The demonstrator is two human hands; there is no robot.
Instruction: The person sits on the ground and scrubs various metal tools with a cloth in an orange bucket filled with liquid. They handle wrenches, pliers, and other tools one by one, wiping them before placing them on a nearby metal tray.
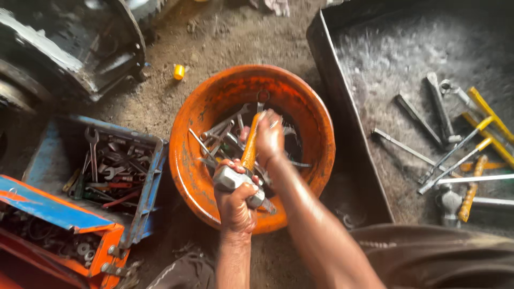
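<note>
A steel-headed hammer with an orange wooden handle [243, 171] hangs over the round orange metal basin [193, 160] of spanners. The left hand [235, 206] is clenched around its grey head, low and near the basin's front rim; the right hand [269, 138] grips the handle's far end above the spanners [219, 134].

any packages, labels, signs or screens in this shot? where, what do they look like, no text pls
No labels, signs or screens in view. Containers only:
Orange bowl: centre, on the dirt floor, round, worn orange, full of spanners.
Toolbox: lower left, open, blue and orange metal, holds spanners and small parts.
Metal tray: right, dark, rectangular, holds yellow-handled tools.
Left hand grips a hammer over the bowl; right hand holds its orange handle.
</note>
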